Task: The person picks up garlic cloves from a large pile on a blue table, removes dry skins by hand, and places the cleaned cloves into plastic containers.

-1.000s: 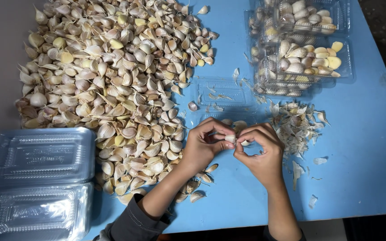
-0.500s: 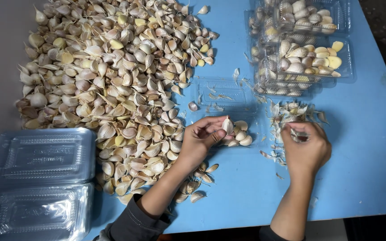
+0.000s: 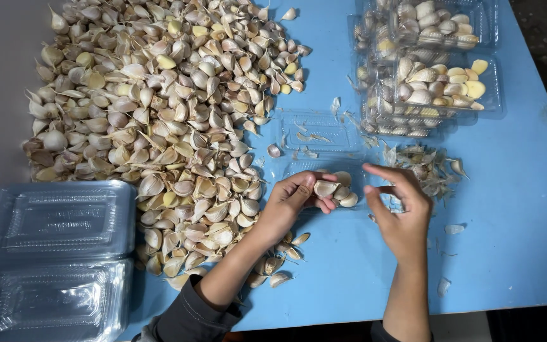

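Garlic cloves (image 3: pixel 335 190), light, hard and papery-skinned, sit pinched in the left hand (image 3: pixel 291 201) just above the blue tabletop (image 3: pixel 527 209); the right hand (image 3: pixel 402 209) hovers beside them, fingers loosely spread, holding nothing. They are probably best gripped across the plump middle.

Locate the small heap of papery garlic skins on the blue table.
The heap of papery garlic skins lies right of centre, just beyond the right hand and below the filled clear plastic boxes.

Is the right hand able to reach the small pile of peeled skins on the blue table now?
Probably yes. The right hand is open and empty, and the pile of skins lies just beyond its fingers on the blue table, with nothing between them.
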